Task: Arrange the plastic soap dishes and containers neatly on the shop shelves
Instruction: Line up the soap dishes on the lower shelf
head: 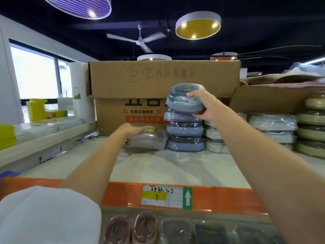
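Observation:
My right hand [205,106] grips a blue plastic-wrapped soap dish [184,98], tilted, right on top of a stack of blue dishes [184,136] on the white top shelf [175,166]. My left hand [131,128] rests palm down on a grey wrapped dish [147,141] that sits on the shelf just left of the blue stack. White dishes [213,138] stand stacked right of the blue ones, then grey-white containers [272,123] and a tall pile of cream-green dishes [311,131] at the far right.
A large cardboard box [158,85] with handwriting stands behind the stacks; another open box [269,97] is at the right. The shelf's orange front edge [219,198] carries a price label [166,196]. Pink and dark dishes [140,228] lie on the lower shelf.

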A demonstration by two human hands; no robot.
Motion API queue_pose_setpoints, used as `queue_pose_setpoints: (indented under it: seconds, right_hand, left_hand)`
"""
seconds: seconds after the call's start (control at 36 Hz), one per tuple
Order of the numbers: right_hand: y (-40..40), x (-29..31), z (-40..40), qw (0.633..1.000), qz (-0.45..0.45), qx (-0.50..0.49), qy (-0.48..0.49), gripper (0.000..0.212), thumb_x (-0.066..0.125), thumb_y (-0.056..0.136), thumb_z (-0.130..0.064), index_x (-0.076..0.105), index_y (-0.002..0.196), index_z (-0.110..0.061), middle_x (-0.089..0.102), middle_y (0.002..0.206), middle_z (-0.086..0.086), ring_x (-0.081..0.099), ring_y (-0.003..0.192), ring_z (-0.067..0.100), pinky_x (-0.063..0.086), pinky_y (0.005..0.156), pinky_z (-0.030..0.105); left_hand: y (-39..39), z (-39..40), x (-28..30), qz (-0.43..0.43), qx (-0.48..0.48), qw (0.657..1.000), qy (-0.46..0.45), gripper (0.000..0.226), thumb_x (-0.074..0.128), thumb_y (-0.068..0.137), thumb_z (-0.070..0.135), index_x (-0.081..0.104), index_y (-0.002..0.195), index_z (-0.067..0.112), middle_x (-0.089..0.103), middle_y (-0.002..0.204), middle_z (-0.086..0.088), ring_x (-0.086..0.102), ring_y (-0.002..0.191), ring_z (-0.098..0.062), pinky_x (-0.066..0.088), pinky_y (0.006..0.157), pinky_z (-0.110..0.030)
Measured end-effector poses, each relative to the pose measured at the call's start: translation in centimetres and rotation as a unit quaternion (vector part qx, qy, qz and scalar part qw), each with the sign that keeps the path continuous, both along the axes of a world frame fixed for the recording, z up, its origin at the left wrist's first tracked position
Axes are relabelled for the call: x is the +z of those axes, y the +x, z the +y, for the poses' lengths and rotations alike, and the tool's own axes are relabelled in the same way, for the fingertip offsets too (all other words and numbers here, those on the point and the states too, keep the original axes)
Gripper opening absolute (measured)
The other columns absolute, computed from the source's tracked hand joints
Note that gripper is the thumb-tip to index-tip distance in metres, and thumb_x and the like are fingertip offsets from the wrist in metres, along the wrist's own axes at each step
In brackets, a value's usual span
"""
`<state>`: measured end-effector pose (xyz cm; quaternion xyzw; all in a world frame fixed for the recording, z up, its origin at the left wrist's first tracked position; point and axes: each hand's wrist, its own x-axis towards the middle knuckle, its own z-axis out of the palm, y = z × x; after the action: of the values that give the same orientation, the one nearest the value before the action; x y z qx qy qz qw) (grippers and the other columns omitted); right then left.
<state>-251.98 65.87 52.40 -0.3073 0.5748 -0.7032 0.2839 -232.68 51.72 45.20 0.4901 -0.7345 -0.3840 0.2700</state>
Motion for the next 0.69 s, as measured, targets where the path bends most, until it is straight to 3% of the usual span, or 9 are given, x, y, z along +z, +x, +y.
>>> queue_pose_setpoints:
  seconds: [0.11,0.22,0.33,0.39,0.44,0.5,0.58,0.69]
  right_hand:
    - [1.0,-1.1,1.0,1.0,-0.013,0.025,-0.011,0.052,0.076,0.077,-0.018,0.046,0.121,-0.017,0.056,0.115,0.009,0.057,0.102,0.023,0.053,0.084,0.038]
    - [2.1,-2.5,2.1,0.998,-0.014,0.056,-0.031,0.046,0.071,0.084,-0.02,0.047,0.122,-0.019,0.055,0.112,0.008,0.057,0.098,0.023,0.055,0.077,0.039]
    - [3.8,-4.5,2.9,0.996,-0.014,0.071,-0.047,0.047,0.07,0.084,-0.021,0.048,0.125,-0.017,0.056,0.114,0.009,0.058,0.099,0.025,0.057,0.079,0.042]
    - [4.5,-5.3,3.5,0.996,-0.014,0.074,-0.047,0.046,0.07,0.085,-0.021,0.048,0.125,-0.018,0.056,0.117,0.01,0.059,0.103,0.026,0.057,0.081,0.043]
    - [5.2,-6.0,4.1,0.996,-0.02,0.081,-0.044,0.044,0.069,0.085,-0.021,0.049,0.125,-0.018,0.057,0.119,0.01,0.059,0.106,0.028,0.057,0.081,0.043]
    - [6.0,-6.5,4.8,0.995,-0.021,0.088,-0.044,0.042,0.069,0.085,-0.021,0.05,0.123,-0.017,0.059,0.119,0.011,0.06,0.106,0.028,0.057,0.079,0.043]
    - [7.3,-7.3,5.7,0.994,-0.012,0.099,-0.042,0.028,0.068,0.086,-0.023,0.055,0.11,-0.017,0.062,0.118,0.011,0.063,0.103,0.027,0.057,0.083,0.044]
    - [9.7,-7.3,7.2,0.993,-0.025,0.099,-0.056,0.032,0.068,0.087,-0.024,0.054,0.115,-0.017,0.061,0.116,0.011,0.063,0.1,0.026,0.058,0.073,0.04]
  left_hand:
    - [1.2,0.6,-0.1,0.061,0.001,0.998,0.029,0.073,0.074,0.081,0.037,0.038,0.134,0.003,0.046,0.124,-0.017,0.051,0.109,-0.033,0.052,0.081,-0.044]
    - [2.7,1.1,-0.5,0.125,0.004,0.992,0.02,0.063,0.078,0.077,0.031,0.045,0.122,-0.001,0.053,0.115,-0.017,0.059,0.098,-0.029,0.056,0.083,-0.041]
    - [4.3,2.7,-1.6,0.191,0.023,0.981,0.023,0.051,0.075,0.081,0.028,0.043,0.113,0.004,0.05,0.106,-0.014,0.057,0.085,-0.024,0.055,0.07,-0.036]
    - [5.4,3.5,-2.1,0.22,0.028,0.975,0.03,0.069,0.079,0.074,0.036,0.045,0.122,0.001,0.052,0.114,-0.014,0.059,0.093,-0.027,0.057,0.08,-0.044]
    - [6.3,3.9,-2.8,0.234,0.036,0.971,0.045,0.101,0.085,0.053,0.049,0.044,0.132,0.002,0.051,0.126,-0.015,0.058,0.106,-0.032,0.055,0.087,-0.048]
    - [6.9,4.8,-3.3,0.264,0.047,0.962,0.058,0.099,0.085,0.057,0.047,0.041,0.136,0.005,0.05,0.129,-0.015,0.057,0.106,-0.031,0.058,0.076,-0.044]
    - [7.7,6.4,-3.8,0.304,0.048,0.95,0.058,0.082,0.08,0.073,0.039,0.04,0.136,0.005,0.05,0.129,-0.014,0.06,0.102,-0.029,0.055,0.045,-0.031]
    - [9.7,7.7,-3.5,0.366,0.041,0.929,0.042,0.08,0.079,0.073,0.039,0.043,0.135,0.006,0.053,0.128,-0.013,0.061,0.1,-0.024,0.052,0.041,-0.025]
